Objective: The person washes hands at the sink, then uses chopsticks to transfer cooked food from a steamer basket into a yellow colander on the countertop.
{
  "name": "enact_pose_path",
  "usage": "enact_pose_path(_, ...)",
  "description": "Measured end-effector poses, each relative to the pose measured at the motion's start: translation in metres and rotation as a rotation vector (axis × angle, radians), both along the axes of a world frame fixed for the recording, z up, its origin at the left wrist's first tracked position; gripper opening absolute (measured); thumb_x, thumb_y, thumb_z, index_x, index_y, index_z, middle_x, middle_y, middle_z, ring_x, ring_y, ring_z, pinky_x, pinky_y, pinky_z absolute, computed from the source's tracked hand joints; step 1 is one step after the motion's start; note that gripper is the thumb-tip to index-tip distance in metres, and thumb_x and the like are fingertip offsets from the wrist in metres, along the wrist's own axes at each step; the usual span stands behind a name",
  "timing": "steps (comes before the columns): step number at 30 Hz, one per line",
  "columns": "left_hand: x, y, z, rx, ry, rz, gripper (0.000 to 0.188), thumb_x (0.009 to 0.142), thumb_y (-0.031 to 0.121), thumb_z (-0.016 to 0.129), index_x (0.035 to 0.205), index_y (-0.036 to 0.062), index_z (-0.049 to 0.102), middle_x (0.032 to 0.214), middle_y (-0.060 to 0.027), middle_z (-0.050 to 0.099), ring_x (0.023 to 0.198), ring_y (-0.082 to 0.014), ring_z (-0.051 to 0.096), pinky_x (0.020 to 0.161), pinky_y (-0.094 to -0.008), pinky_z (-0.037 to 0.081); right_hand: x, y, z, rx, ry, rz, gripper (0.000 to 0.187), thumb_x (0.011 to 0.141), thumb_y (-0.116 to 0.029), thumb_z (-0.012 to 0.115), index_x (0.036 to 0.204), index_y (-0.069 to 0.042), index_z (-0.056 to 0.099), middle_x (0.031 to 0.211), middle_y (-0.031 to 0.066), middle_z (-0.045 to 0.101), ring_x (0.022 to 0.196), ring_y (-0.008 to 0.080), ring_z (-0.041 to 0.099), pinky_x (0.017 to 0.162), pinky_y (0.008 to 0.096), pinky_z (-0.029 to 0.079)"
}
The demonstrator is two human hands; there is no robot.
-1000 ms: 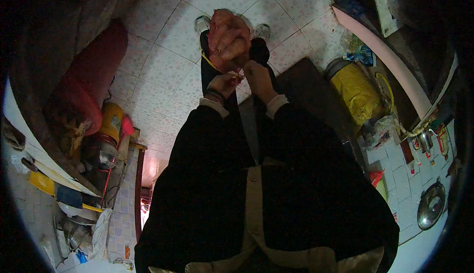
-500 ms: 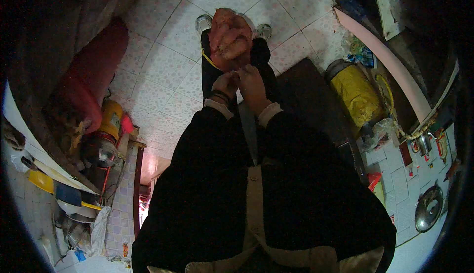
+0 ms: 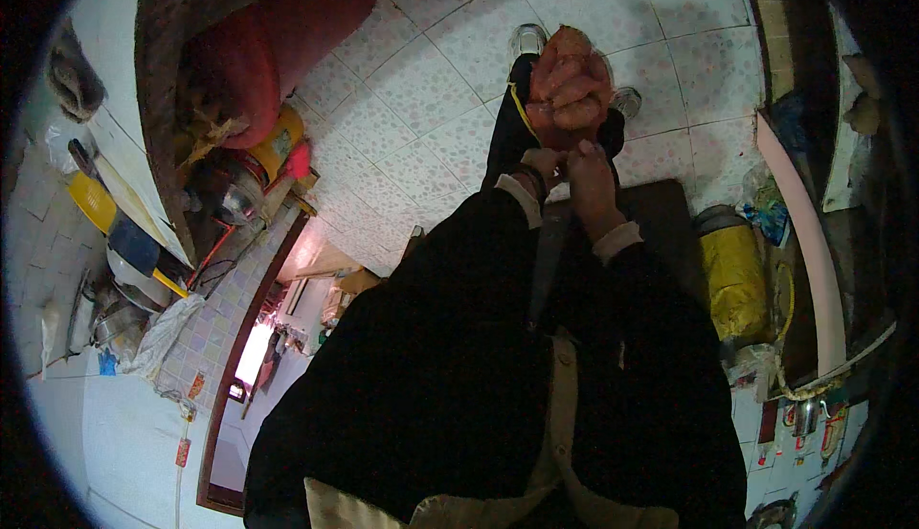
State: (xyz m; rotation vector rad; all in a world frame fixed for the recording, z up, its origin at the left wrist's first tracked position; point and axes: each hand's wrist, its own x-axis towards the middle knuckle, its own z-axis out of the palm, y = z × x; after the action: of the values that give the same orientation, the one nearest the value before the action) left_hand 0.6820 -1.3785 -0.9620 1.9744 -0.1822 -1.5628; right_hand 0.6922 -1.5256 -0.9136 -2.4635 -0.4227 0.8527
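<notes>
A red see-through bag hangs in front of my legs, full of long lumpy pieces that look like sweet potatoes. Its gathered neck is pinched between my two hands, which are close together. My left hand, with dark bands at its wrist, is closed at the left of the neck. Beside it, my right hand is closed too, with its fingertips at the same spot. A thin yellow cord dangles along the bag's left side. What exactly lies between the fingertips is too small to tell.
Speckled floor tiles surround my shoes. On the right stand a dark flat-topped piece, a yellow-wrapped cylinder and a pale curved edge. At left are a large red container, a kettle-like metal pot and a doorway.
My view has turned, so the bag, hands and legs appear farther right and more of the doorway shows at lower left. Both hands stay closed at the bag's neck.
</notes>
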Motion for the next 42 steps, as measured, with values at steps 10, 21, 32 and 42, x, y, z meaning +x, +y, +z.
enact_pose_path(10,0.012,0.019,0.032,-0.437,-0.256,0.482,0.022,0.086,0.016,0.057,0.105,0.0069,0.065,0.087,-0.0123,0.068,0.078,-0.0248,0.067,0.07,-0.0341,0.053,-0.024,-0.012,-0.023,0.412,0.282,-0.452,0.023,0.074,-0.007,0.066,0.096,-0.002,0.064,0.085,0.0112,0.062,0.076,0.0282,0.06,0.064,0.0362,0.048)
enact_pose_path(21,0.005,0.0,0.046,-0.285,0.125,0.988,0.03,0.084,0.02,0.067,0.104,-0.0016,0.061,0.084,-0.0116,0.066,0.076,-0.0256,0.065,0.071,-0.0367,0.052,-0.024,-0.01,0.063,0.741,1.013,-1.25,0.015,0.093,-0.02,0.057,0.101,-0.007,0.057,0.081,-0.0029,0.052,0.073,0.0089,0.051,0.065,0.0248,0.043)
enact_pose_path(32,-0.011,0.011,0.005,-0.309,-0.081,0.392,0.037,0.085,0.028,0.06,0.114,0.0059,0.052,0.084,-0.0177,0.063,0.078,-0.035,0.062,0.066,-0.0444,0.049,-0.041,0.025,0.107,0.561,1.085,-1.521,0.014,0.093,-0.019,0.051,0.094,-0.006,0.054,0.074,0.005,0.052,0.068,0.017,0.052,0.065,0.0311,0.045)
enact_pose_path(42,-0.015,-0.035,-0.035,0.054,-0.152,0.252,0.028,0.087,0.023,0.056,0.106,0.0027,0.054,0.082,-0.0205,0.061,0.078,-0.0383,0.06,0.065,-0.0472,0.047,-0.059,-0.05,0.052,0.803,0.77,-1.454,0.021,0.096,-0.025,0.051,0.097,-0.005,0.054,0.075,0.0048,0.051,0.067,0.0165,0.052,0.067,0.0305,0.045)
